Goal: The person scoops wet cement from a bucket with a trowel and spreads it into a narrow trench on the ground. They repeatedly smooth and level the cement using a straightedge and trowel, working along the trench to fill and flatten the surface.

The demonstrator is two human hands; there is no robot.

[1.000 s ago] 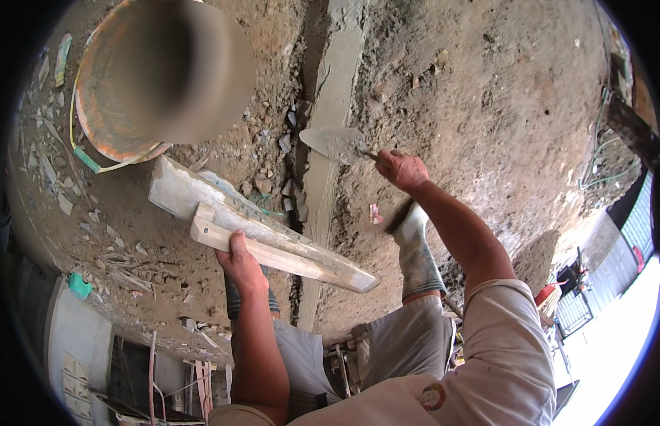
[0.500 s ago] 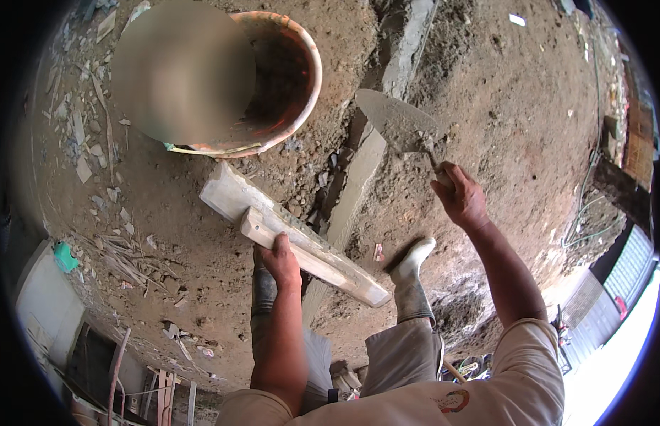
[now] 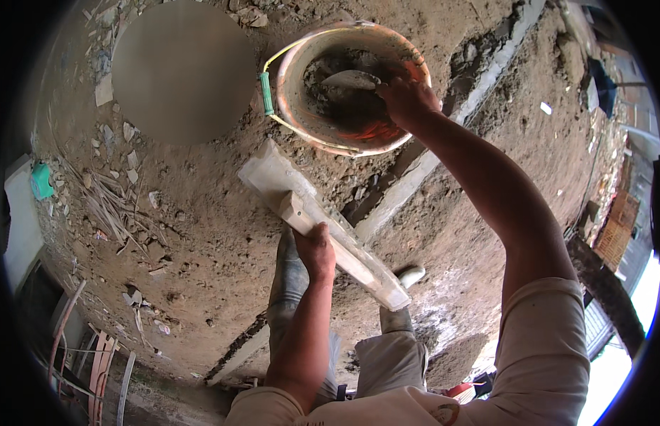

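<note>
My left hand (image 3: 314, 252) is wrapped round the handle bar of a long wooden float (image 3: 376, 280), a mortar-smeared board held at a slant in front of my legs. My right arm reaches forward over the rim of an orange bucket (image 3: 291, 106). Inside it, my right hand (image 3: 408, 105) grips a trowel, whose handle is mostly covered by my fingers. The trowel's pointed blade (image 3: 350, 79) lies low over the dark grey mortar (image 3: 326, 67) in the bucket. A yellow wire bail with a green grip (image 3: 266, 94) hangs at the bucket's left side.
A raised grey concrete strip (image 3: 401, 195) crosses the dirt floor diagonally, passing under the float. Stones and wood scraps (image 3: 106, 206) litter the left side. A green plastic piece (image 3: 41, 181) lies farther left. My boots (image 3: 287, 277) stand below the float. A blurred disc hides the upper left.
My right hand has brought the trowel from above the ground beside the concrete strip into the bucket. My left hand still holds the float. The view has shifted, placing the bucket more centrally.
</note>
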